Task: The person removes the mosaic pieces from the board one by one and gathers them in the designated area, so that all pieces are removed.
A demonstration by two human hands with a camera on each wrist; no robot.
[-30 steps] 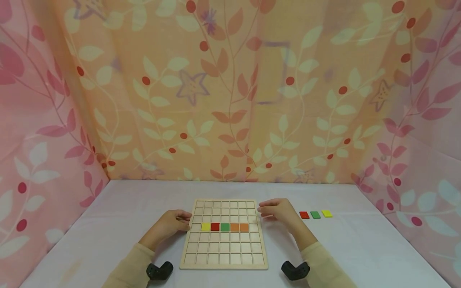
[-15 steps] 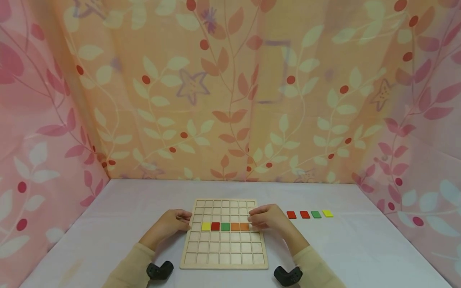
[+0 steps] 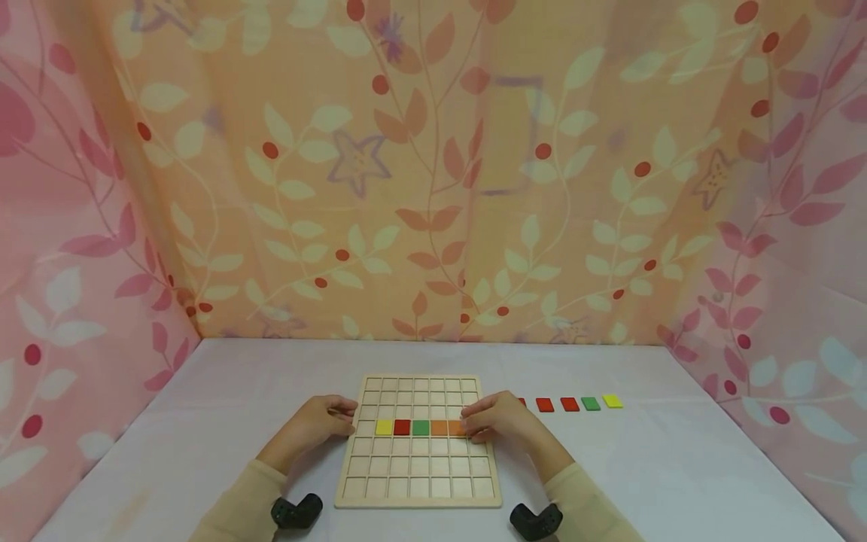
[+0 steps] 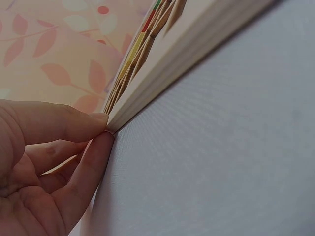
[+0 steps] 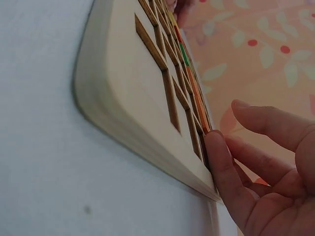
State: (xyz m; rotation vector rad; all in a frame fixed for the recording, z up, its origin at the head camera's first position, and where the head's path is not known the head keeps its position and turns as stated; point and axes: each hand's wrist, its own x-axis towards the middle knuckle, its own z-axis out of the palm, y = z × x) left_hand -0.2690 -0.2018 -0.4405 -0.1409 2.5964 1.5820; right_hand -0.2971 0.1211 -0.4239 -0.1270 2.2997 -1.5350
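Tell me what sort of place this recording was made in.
Probably a tabletop booth arranged for filming: leaf-patterned cloth surrounds a white-covered table, and the person wears a black device at each wrist. The wider room is not visible.

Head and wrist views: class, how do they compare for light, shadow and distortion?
Head view: soft, even light, the grid on the board clear, faint shadows on the table beside it. Left wrist view: dimmer, the board slanting steeply, a thin dark shadow along its lower edge. Right wrist view: also dim, the curtain behind the right hand looking softer, no strong glare.
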